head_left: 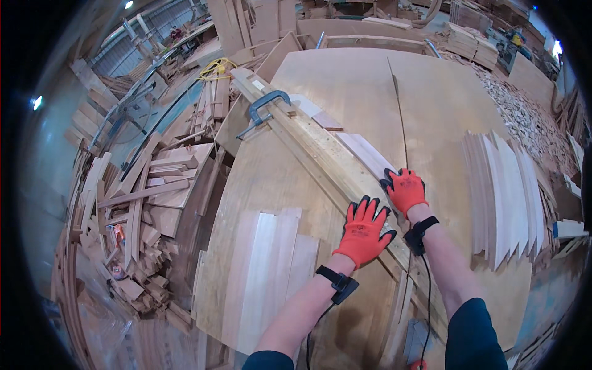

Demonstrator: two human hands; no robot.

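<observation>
Tan wooden worktop (345, 74), with a long beam (311, 146) clamped diagonally across it.
From my distant station I see the red-gloved left hand (362, 237) lying over the beam, fingers spread wide; the right hand (407, 190) is at the near end of a pale board (365, 153) alongside the beam, though I cannot tell whether it grips; a C-clamp (254, 111) sits near the beam's far end; a thin dark line (401, 117) runs down the worktop; loose planks (265, 259) lie at left, pointed-end slats (502, 191) at right; around it, offcuts (154, 191) heap up leftward, a yellow cable (216, 69) lies beyond the clamp, and wood scraps (512, 102) cover the far right.
</observation>
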